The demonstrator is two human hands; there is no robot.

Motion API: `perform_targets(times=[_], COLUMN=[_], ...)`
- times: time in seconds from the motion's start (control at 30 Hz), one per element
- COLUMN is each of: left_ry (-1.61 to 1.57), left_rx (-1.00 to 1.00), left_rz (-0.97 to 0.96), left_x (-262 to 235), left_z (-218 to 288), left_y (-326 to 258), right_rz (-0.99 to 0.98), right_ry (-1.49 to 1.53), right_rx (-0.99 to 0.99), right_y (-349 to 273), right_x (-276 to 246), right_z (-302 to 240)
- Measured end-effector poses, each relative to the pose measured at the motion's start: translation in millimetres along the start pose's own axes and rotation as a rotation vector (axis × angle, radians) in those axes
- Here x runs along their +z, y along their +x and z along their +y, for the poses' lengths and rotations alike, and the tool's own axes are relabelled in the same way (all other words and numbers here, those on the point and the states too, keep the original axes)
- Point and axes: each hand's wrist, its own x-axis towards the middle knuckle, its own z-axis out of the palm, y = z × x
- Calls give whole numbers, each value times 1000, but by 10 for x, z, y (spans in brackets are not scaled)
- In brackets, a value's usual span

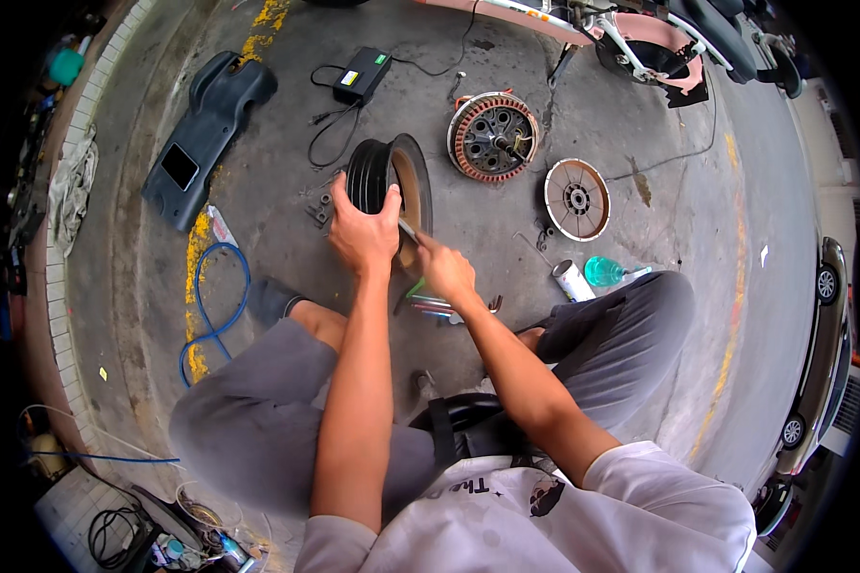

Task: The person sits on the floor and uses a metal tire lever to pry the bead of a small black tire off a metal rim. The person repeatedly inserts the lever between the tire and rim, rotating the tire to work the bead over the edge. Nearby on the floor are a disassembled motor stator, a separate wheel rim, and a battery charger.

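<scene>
A black wheel rim [371,170] stands on edge on the concrete floor in front of me, its tan inner face turned to the right. My left hand [364,232] is closed around the near part of its rim, thumb toward the inner side. In my right hand [446,271] is a slim, light grey tool [407,229]; its tip reaches the rim's inner edge beside my left thumb. The tool's exact kind cannot be made out. Beyond, to the right, lie a motor stator [494,137] with copper windings and a round motor cover [577,199].
Screwdrivers [432,306] lie below my hands. A spray can [572,281] and a teal bottle [602,271] are near my right knee. A black charger [361,74], a dark creeper board [205,134] and a blue hose [247,277] lie leftward. A pink electric bike [674,57] stands at the back.
</scene>
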Motion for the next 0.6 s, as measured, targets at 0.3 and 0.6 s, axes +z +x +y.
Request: perform_targets(times=[0.3,0.6], left_ry=[12,-22], left_rx=[-12,-44], left_rz=[38,59], left_x=[-8,-56], left_z=[-11,-107], left_y=[64,93], right_rz=[-25,-51], right_ry=[-10,176], right_rx=[29,-6], right_y=[-543,-394], right_x=[-109,-41], right_z=[31,235])
